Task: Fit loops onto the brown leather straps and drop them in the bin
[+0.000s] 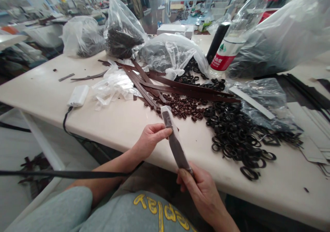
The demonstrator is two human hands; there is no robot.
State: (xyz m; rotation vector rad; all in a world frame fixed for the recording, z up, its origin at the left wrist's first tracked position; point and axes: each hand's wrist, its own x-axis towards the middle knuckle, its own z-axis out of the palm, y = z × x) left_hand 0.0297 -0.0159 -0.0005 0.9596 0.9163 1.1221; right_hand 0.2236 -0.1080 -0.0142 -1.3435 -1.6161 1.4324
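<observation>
A flat dark strip in a clear plastic sleeve (177, 149) slants across the table's front edge, held between both hands. My left hand (150, 139) pinches its upper part between thumb and fingers. Lower down, my right hand (199, 187) is closed around the near end, thumb on top. Just beyond the strip's far tip lies a pile of small brown loops (183, 106). To the right spreads a heap of black loops (232, 128). Long brown strips (152, 82) lie across the table behind the brown pile.
Filled plastic bags (123, 32) line the back of the table. A cut-down plastic bottle (227, 49) stands at the back right. On the left are a white power adapter (78, 96) with a black cable and crumpled clear plastic (113, 84). Pale flat pieces (309, 132) lie far right.
</observation>
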